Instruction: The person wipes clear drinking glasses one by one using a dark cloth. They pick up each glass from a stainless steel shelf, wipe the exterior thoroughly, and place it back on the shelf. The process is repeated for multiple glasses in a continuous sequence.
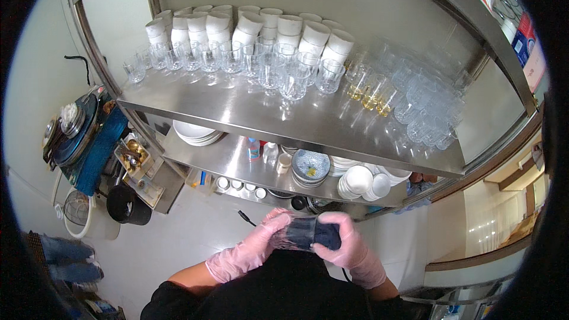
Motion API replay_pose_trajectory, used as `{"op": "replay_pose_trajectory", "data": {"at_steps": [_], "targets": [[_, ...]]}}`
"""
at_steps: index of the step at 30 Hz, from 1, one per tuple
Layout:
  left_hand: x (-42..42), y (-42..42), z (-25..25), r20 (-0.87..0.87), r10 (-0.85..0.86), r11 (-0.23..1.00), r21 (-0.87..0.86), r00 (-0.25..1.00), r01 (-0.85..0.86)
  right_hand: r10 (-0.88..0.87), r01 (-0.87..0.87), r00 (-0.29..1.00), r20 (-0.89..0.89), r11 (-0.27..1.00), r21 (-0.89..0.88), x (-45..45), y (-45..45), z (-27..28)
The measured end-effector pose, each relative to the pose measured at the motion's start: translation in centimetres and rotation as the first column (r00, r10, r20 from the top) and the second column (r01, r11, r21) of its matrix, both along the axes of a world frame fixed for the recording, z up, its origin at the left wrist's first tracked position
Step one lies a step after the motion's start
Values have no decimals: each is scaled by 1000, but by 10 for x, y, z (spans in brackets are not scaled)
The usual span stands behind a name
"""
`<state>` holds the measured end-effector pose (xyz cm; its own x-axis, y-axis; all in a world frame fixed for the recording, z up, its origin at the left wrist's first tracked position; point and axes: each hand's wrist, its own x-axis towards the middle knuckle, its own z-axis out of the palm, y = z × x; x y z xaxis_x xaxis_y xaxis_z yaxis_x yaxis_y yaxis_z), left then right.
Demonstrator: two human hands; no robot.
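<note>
Both of my hands wear thin pink gloves and are raised in front of my chest. My left hand (275, 226) grips one end of a clear stack of nested cups or glasses (300, 232), which looks dark against my black clothing. At its other end, the fingers and thumb of my right hand (340, 237) close around it. The stack lies roughly sideways between the hands and is somewhat blurred. Beyond them stands a steel shelf (249, 111) with clear glasses (295, 80), stacked white cups (289, 26) and several amber-bottomed glasses (371, 97).
Stacked clear cups (426, 106) occupy the upper shelf's right end. The lower shelf (226, 164) holds white plates (195, 132), blue patterned bowls (311, 164), white bowls (358, 181) and bottles (254, 149). At left are a black bin (129, 206), a utensil tray (133, 155) and someone's jeans-clad legs (71, 260).
</note>
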<state>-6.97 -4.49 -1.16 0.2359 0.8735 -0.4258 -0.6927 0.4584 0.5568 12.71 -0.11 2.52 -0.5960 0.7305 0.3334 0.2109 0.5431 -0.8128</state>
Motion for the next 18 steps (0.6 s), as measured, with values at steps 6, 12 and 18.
{"op": "replay_pose_trajectory", "data": {"at_steps": [6, 12, 18], "targets": [[-11, -7, -2, 46, 66, 997, 42, 997, -68, -171, 186, 979, 114, 973, -137, -9, -15, -4], [-23, 0, 2, -62, 63, 997, 47, 996, -60, 70, -88, 954, 293, 995, 48, -15, -21, 1], [-1, 3, 13, -193, 48, 993, 115, 980, -26, 0, -36, 991, 135, 965, 259, -17, -15, -28]]}}
